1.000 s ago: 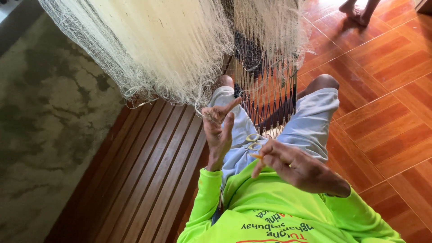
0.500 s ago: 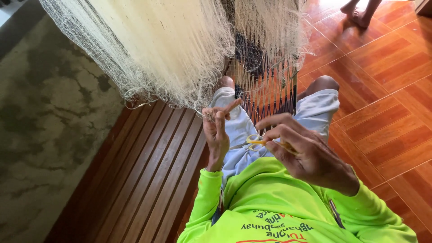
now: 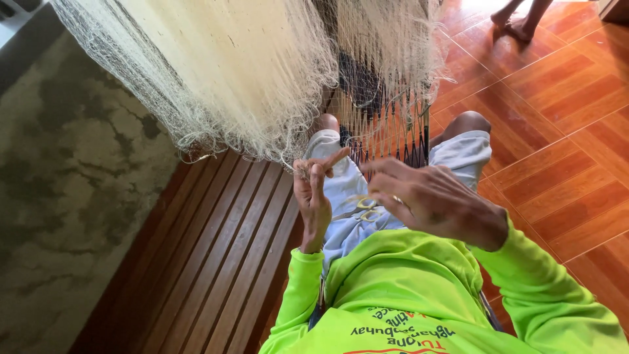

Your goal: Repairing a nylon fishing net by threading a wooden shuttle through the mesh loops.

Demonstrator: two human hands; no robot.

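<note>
A pale cream fishing net (image 3: 249, 72) hangs in a thick bunch in front of me, its lower edge reaching my knees. My left hand (image 3: 314, 193) is raised with thumb and forefinger pinched on the net's lower edge. My right hand (image 3: 429, 200) is closed beside it, just right of the left, fingers curled around a thin strand; what it grips is mostly hidden. A yellow netting needle (image 3: 360, 208) lies on my lap on the pale shorts. I wear a bright green long-sleeved shirt (image 3: 406, 295).
I sit on a dark wooden slatted bench (image 3: 209, 262). Orange-brown floor tiles (image 3: 563, 131) spread to the right. Another person's bare feet (image 3: 517, 23) stand at the top right. A mottled grey-green concrete floor (image 3: 72, 183) lies left.
My right hand has risen from my lap and moved up and left toward the net's edge, close to the left hand. The left hand has stayed in place.
</note>
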